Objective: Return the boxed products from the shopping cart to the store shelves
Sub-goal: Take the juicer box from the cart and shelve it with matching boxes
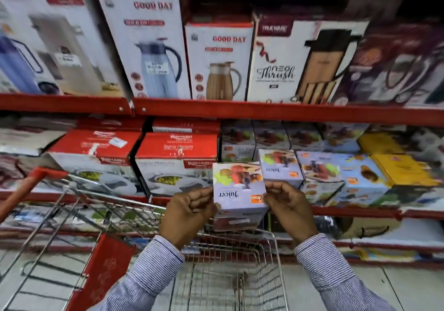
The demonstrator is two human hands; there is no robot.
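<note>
I hold a small lilac juicer box [237, 185] upside down between both hands, above the far end of the wire shopping cart [276, 250]. My left hand [189, 212] grips its left side and my right hand [288, 207] grips its right side. The box hangs just in front of the middle shelf [348, 211], level with a matching juicer box [280, 167] that stands there to its right. More juicer boxes [319, 168] fill that shelf section behind and to the right.
The upper shelf [240, 110] carries tall flask boxes [146, 43]. Red and white casserole boxes [176, 159] stand left of the juicers, yellow boxes [403, 168] to the right. The cart's red handle [21, 190] sits at the left, its red flap [105, 269] below.
</note>
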